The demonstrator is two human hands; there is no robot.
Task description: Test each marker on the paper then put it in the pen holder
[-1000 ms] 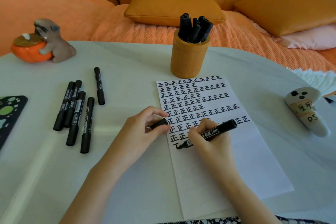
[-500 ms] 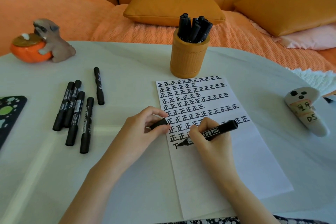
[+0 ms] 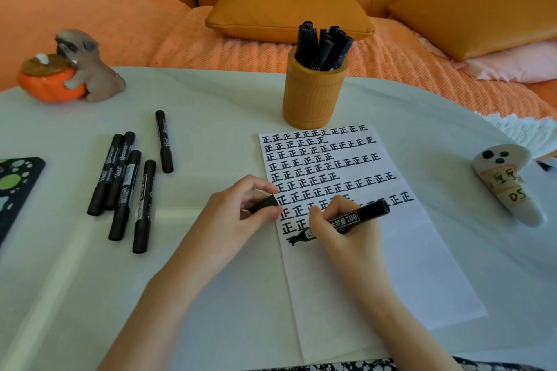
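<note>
My right hand (image 3: 340, 235) grips a black marker (image 3: 358, 218), its tip touching the white paper (image 3: 407, 274) at the left end of the lowest written row. Rows of black characters fill the paper's upper half. My left hand (image 3: 229, 220) pinches the marker's black cap (image 3: 264, 204) at the paper's left edge. The orange pen holder (image 3: 313, 99) stands just beyond the paper with several black markers in it. Several more capped black markers (image 3: 123, 187) lie in a loose group on the table to the left, one apart (image 3: 164, 141).
The table is white (image 3: 211, 117). A pug figurine hugging an orange pumpkin (image 3: 69, 69) sits at the far left. A white ghost-shaped object with labels (image 3: 506, 181) lies at the right. A black patterned item (image 3: 15, 187) pokes in at the left edge. An orange sofa with cushions lies behind.
The marker tip has shifted slightly on the lowest row as my right hand writes. My left hand and the cap have stayed in place.
</note>
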